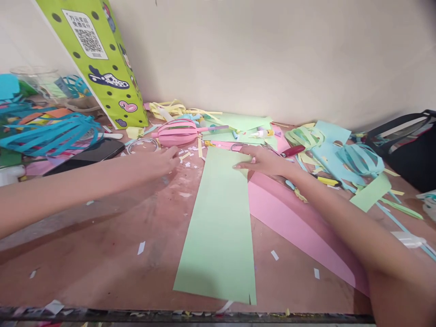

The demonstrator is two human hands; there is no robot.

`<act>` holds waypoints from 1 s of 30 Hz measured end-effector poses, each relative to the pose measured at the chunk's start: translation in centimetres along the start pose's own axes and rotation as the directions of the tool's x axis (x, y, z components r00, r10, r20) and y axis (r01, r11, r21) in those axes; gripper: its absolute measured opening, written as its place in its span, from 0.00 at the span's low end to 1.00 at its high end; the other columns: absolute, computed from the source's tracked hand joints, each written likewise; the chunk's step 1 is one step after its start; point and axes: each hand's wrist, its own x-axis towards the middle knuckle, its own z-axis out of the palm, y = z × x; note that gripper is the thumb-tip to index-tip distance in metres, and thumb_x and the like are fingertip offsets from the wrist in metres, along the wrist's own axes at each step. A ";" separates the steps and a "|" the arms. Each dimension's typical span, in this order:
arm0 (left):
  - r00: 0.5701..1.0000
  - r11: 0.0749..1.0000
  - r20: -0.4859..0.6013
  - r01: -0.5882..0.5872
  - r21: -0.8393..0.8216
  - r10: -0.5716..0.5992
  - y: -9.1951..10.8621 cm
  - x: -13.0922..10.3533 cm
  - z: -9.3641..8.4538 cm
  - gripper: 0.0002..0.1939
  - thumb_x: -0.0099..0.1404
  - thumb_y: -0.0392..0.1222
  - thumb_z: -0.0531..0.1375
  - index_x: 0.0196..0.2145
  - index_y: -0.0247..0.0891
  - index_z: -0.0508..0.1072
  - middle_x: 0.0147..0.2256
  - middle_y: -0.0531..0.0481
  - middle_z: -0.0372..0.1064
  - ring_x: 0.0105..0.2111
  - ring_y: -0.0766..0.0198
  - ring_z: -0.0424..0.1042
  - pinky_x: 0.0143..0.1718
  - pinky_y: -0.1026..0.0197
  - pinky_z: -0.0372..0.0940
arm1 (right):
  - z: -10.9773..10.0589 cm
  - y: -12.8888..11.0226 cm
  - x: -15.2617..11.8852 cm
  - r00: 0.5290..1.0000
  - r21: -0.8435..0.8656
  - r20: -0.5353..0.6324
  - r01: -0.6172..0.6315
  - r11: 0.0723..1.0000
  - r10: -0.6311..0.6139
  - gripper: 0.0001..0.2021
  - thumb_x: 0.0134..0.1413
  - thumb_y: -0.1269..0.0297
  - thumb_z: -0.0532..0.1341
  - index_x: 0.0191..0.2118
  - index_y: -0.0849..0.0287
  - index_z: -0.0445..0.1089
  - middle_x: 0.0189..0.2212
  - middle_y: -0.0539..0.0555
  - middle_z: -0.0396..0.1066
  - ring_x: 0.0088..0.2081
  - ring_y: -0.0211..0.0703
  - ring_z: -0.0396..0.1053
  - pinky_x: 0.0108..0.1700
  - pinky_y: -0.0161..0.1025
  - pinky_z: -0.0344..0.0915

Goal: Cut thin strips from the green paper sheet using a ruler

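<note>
A long pale green sheet of paper [221, 218] lies lengthwise on the table, with a short cut at its near right corner. My right hand [264, 161] is at the sheet's far right corner, thumb and forefinger apart over the paper. Left of the sheet, my left hand [161, 162] is low over the table with loosely bent fingers and nothing visible in them. Just beyond it lies a pink paper lantern [179, 132] made of strips. A pink sheet [299, 227] lies partly beneath the green one and my right forearm.
A green printed bag [102, 68] stands at the back left, near a black phone [86, 154] and blue paper strips [54, 131]. Toward the right are a light blue paper lantern [361, 159], a yellow cutter [327, 181] and a black bag [405, 150]. Paper scraps litter the tabletop.
</note>
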 end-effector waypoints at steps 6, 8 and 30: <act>0.988 0.967 -0.003 -0.152 0.202 0.156 4.1 -0.6 -1.6 0.20 0.75 0.29 0.50 0.58 0.26 0.73 0.57 0.33 0.76 0.58 0.42 0.75 0.59 0.43 0.67 | -1.8 0.6 -0.3 0.990 -0.309 -0.137 -0.071 0.948 0.029 0.20 0.69 0.45 0.56 0.49 0.55 0.75 0.39 0.57 0.79 0.36 0.53 0.73 0.37 0.43 0.61; 0.967 0.945 -0.074 -0.219 0.244 0.243 5.5 -0.5 -1.6 0.20 0.77 0.30 0.50 0.61 0.26 0.71 0.60 0.34 0.75 0.58 0.44 0.76 0.57 0.46 0.70 | -1.9 1.3 0.2 0.981 -0.408 -0.182 -0.132 0.903 0.061 0.20 0.69 0.47 0.56 0.53 0.55 0.75 0.41 0.59 0.80 0.36 0.56 0.74 0.37 0.44 0.62; 0.886 0.925 -0.266 -0.367 0.098 0.380 10.1 -0.9 2.5 0.28 0.71 0.23 0.47 0.67 0.17 0.65 0.67 0.28 0.67 0.68 0.44 0.68 0.71 0.48 0.62 | 8.5 -5.0 -9.1 0.963 -0.170 0.019 0.268 0.948 -0.268 0.38 0.76 0.47 0.52 0.78 0.66 0.43 0.77 0.70 0.52 0.77 0.60 0.52 0.75 0.63 0.57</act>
